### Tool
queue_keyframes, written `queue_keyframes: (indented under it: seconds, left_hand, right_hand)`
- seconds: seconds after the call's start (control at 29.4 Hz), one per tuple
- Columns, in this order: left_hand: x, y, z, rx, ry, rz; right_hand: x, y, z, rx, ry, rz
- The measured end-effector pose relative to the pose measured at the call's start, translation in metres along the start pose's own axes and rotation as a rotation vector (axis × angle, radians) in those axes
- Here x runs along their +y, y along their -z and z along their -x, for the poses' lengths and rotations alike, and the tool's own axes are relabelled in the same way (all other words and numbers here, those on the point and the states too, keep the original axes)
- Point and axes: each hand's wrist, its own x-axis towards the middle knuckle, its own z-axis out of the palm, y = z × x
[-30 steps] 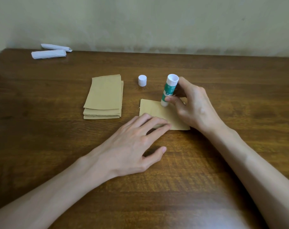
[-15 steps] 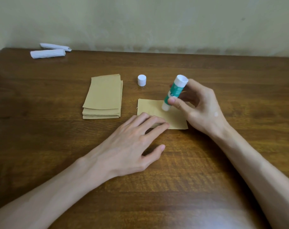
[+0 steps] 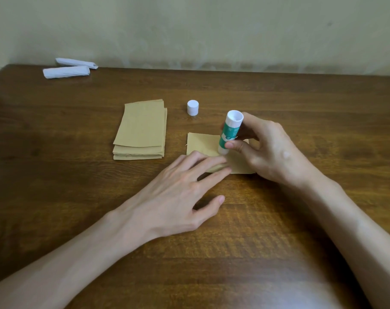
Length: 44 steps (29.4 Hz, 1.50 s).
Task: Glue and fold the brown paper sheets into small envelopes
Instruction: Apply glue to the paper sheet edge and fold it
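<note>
Glue stick (image 3: 228,132) tip down on the brown sheet (image 3: 203,143), right hand (image 3: 272,150) wrapped round the tube, thumb across the green label. Left hand (image 3: 180,192) lies flat, fingers straight, pressing the sheet's near edge to the bench (image 3: 301,103) and gripping nothing. The sheet sits mid-bench, just right of the stack of brown sheets (image 3: 141,128); the white cap (image 3: 192,107) stands beyond, apart. Risks: the tip is right beside the left fingertips, so a stroke toward them could smear glue on skin. Press too hard and the thin paper may wrinkle or tear. Ease off the left hand and the sheet could drag with the stick.
</note>
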Motion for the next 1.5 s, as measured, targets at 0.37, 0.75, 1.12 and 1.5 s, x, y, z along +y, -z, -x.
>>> queue_keyframes:
  seconds: [0.37,0.75,1.12,1.5]
  left_hand:
    - [0.001,0.001,0.0,-0.006,-0.004,-0.012]
    - [0.001,0.002,0.0,-0.012,-0.004,-0.019]
    - [0.001,0.002,0.001,-0.011,0.009,-0.012]
    - [0.0,-0.002,-0.001,-0.021,-0.01,0.039]
  right_hand:
    - [0.0,-0.011,-0.01,0.141,-0.081,0.054]
    - [0.007,-0.012,-0.017,0.192,-0.141,-0.069]
    - [0.003,-0.003,0.0,0.067,-0.046,-0.137]
    - [0.0,-0.006,0.001,0.022,-0.052,-0.027]
